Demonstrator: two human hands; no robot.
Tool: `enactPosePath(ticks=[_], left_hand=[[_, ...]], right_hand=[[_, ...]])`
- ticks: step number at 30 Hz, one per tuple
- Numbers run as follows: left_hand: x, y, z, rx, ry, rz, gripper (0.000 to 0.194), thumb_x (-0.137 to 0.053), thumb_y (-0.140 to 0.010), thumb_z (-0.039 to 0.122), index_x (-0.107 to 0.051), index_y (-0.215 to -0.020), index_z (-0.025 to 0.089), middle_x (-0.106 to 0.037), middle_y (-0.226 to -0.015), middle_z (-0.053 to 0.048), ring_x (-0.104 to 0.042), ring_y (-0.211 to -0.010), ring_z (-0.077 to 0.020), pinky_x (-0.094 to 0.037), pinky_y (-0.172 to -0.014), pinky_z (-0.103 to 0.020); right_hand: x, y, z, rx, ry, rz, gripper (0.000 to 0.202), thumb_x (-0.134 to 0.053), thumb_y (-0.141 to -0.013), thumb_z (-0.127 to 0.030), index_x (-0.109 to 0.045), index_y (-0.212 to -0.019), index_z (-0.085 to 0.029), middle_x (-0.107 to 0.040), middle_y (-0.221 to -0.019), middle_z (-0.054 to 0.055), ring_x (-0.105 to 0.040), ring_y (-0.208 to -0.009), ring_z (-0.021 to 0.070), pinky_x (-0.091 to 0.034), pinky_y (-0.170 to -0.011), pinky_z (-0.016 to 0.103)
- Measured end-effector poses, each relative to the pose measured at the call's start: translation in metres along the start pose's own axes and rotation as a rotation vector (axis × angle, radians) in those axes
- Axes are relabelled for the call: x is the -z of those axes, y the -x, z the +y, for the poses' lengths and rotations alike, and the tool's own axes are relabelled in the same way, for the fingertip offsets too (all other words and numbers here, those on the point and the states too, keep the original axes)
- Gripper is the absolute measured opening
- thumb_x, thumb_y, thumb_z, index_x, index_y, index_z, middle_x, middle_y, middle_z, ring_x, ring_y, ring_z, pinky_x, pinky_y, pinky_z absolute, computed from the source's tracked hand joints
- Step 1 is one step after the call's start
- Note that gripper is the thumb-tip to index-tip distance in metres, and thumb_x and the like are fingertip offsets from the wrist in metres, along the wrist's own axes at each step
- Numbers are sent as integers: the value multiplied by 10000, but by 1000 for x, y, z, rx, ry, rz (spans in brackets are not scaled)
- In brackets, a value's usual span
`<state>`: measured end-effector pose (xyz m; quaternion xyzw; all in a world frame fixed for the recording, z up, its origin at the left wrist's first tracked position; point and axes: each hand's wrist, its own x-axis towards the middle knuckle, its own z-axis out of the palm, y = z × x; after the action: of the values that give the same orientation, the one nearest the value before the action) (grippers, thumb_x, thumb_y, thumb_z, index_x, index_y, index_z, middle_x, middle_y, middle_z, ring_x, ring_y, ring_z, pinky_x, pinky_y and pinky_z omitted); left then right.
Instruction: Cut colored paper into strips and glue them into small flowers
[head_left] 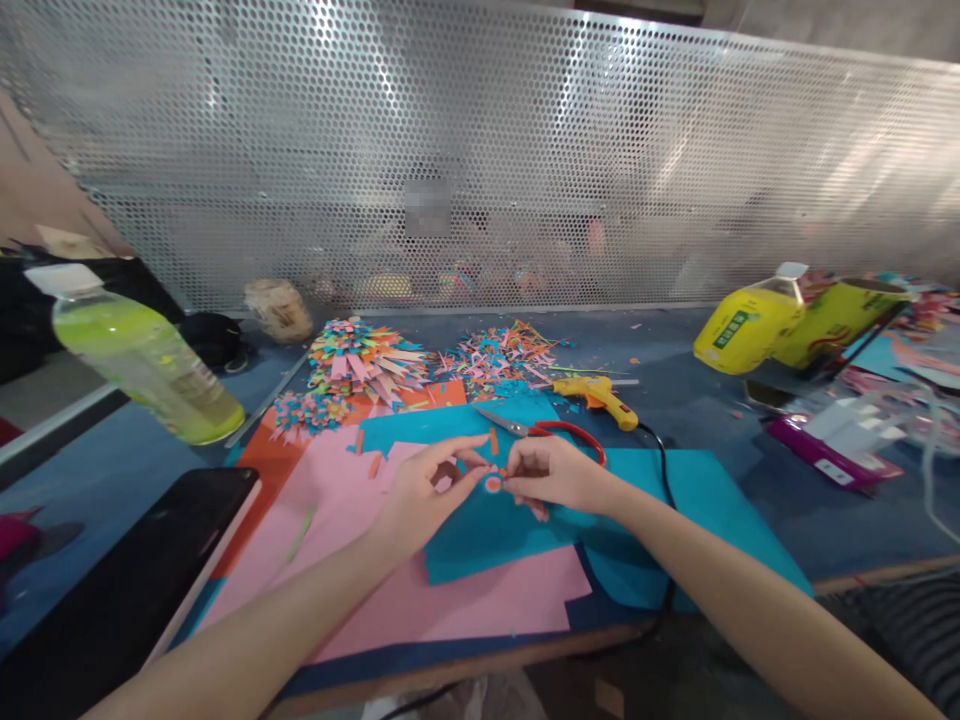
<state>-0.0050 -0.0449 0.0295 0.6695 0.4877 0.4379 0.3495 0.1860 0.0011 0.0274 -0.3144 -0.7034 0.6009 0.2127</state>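
My left hand (429, 490) and my right hand (551, 476) meet over a sheet of blue paper (480, 545), thumb and forefinger pinched on each. Between the fingertips is a small round pink-and-orange paper piece (493, 485), too small to make out fully. Just behind my left fingers lies a short orange paper strip (493, 441). Scissors (574, 432) with red handles rest behind my right hand. Pink paper (360, 600) spreads beneath my left forearm, with another orange strip (374, 467) on it.
Fringed paper clusters (360, 355) and a heap of paper scraps (499, 350) lie at the back. A yellow glue gun (596, 393) trails a black cord. Drink bottles (146, 350) stand at both sides. A black phone (142, 570) lies left, below a perforated metal screen (480, 150).
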Motion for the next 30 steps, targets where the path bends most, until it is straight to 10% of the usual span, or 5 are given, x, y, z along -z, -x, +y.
enactPosePath(ticks=[21,30], left_hand=[[2,-2,-7,-42,91,94,329,-583,-727,247,-566,-1054,215,-599,-840,-23,-571,-735,-129,-470,-637,-242],[11,-4,-4,-59,275,244,156,-511,-754,180,-536,-906,204,-397,-686,43,-464,-653,-87,-407,-632,-211]], right_hand=[[4,0,-3,-2,69,35,212,-576,-736,-344,-469,-725,-162,-550,-572,-31,-502,-361,71,-388,-347,180],[25,-7,3,206,432,447,164,-555,-738,-325,-489,-704,-179,-574,-638,15,-543,-545,117,-429,-493,226]])
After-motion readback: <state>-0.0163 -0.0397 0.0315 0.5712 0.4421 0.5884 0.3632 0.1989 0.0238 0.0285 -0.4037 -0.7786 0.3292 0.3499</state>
